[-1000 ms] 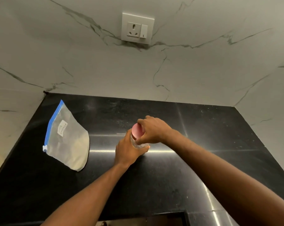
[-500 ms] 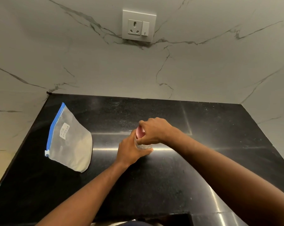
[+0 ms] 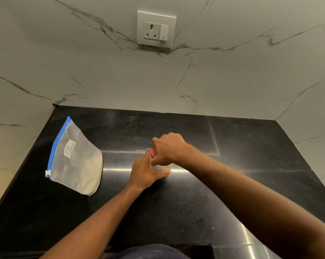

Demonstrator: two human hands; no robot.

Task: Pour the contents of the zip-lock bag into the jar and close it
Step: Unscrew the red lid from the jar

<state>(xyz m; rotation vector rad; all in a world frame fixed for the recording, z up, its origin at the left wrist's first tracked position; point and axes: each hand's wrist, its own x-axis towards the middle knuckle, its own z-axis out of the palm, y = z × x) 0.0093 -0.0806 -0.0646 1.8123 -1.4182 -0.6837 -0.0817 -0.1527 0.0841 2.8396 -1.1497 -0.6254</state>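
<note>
In the head view, a black bench (image 3: pixel 176 212) is filling the lower half of the frame, with marble wall (image 3: pixel 232 81) rising behind it and at both sides. A white socket (image 3: pixel 156 28) is sitting on the wall, straight behind the jar.

The jar (image 3: pixel 160 166) is standing upright on the bench near its middle. Only a strip of its clear body is showing between the two hands, and a sliver of its red lid (image 3: pixel 154 153) is peeking out at the top. Whether the lid is fully seated cannot be told, since the hands are covering most of it.

The left hand (image 3: pixel 145 173) is wrapping around the jar's body from the near left side, thumb reaching across the front, fingers clamped on the glass. The right hand (image 3: pixel 169 149) is coming in from the right and curling down over the lid, gripping it from above. The two hands are touching or nearly touching at the jar.

The bag (image 3: pixel 77 161) is lying flat on the bench, well to the left of the jar and apart from both hands. Its blue zip strip is running along the edge farthest from the jar, with a white slider at the near end. A white handwritten label is showing on its face. The bag is looking mostly flat, with a pale dusting inside.

A dark patch of clothing (image 3: pixel 150 252) is showing at the bottom edge, nearer than the jar.
</note>
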